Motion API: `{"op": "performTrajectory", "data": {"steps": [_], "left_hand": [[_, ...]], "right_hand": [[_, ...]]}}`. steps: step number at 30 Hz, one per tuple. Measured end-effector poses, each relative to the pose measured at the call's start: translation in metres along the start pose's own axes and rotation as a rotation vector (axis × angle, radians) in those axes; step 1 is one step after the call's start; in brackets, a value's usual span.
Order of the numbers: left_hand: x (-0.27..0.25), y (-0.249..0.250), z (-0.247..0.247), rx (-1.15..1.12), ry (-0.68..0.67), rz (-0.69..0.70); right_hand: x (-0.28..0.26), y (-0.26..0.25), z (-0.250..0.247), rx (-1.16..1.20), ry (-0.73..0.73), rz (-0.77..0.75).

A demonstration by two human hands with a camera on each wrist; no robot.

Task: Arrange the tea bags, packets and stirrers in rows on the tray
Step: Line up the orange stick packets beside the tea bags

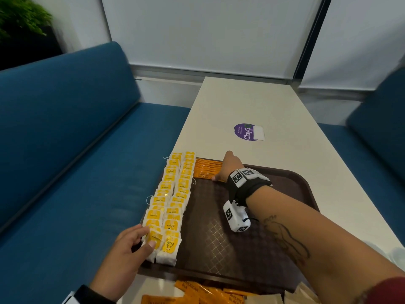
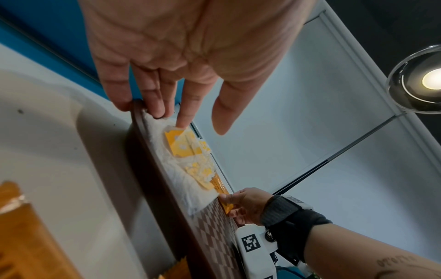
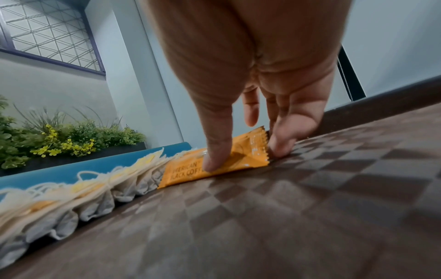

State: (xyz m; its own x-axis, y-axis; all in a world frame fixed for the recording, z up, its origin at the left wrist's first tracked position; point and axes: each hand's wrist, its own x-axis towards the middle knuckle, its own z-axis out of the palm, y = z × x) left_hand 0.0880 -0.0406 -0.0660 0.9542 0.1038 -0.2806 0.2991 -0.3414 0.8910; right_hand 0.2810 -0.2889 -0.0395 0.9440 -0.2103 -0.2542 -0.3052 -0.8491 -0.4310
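A brown tray [image 1: 230, 238] lies on the white table. Two rows of white tea bags with yellow tags [image 1: 173, 194] run along its left side. A row of orange coffee packets [image 1: 208, 167] lies across its far end. My right hand [image 1: 219, 174] is at that row: the thumb presses on the nearest packet [image 3: 181, 173] and the fingers sit at its right end, pinching it. My left hand [image 1: 140, 240] is at the near left corner, with straight fingers touching the nearest tea bags [image 2: 181, 147] and the tray's rim [image 2: 152, 151].
More orange packets [image 1: 208, 292] and pale packets [image 1: 302, 295] lie loose on the table in front of the tray. A purple sticker [image 1: 246, 132] is farther along the table. Blue sofas [image 1: 65, 150] flank the table on both sides.
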Motion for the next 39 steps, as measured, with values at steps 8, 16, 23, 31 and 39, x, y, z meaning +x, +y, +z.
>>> {"op": "performTrajectory", "data": {"steps": [8, 16, 23, 31, 39], "left_hand": [[0.0, 0.001, -0.001, -0.009, 0.004, 0.001], [-0.003, 0.004, -0.001, 0.023, 0.006, -0.003], [-0.005, 0.007, -0.001, 0.035, 0.007, -0.008], [-0.005, 0.008, -0.001, 0.038, 0.008, -0.005], [-0.006, 0.006, -0.001, 0.027, 0.012, 0.002]], "right_hand": [[-0.002, -0.003, 0.002, 0.003, -0.018, 0.028], [-0.005, -0.002, -0.002, 0.003, -0.036, 0.027], [-0.007, -0.001, -0.002, -0.034, -0.019, 0.005], [-0.007, -0.008, 0.003, -0.047, -0.001, 0.014], [-0.006, -0.01, 0.003, -0.009, 0.014, 0.032]]}}
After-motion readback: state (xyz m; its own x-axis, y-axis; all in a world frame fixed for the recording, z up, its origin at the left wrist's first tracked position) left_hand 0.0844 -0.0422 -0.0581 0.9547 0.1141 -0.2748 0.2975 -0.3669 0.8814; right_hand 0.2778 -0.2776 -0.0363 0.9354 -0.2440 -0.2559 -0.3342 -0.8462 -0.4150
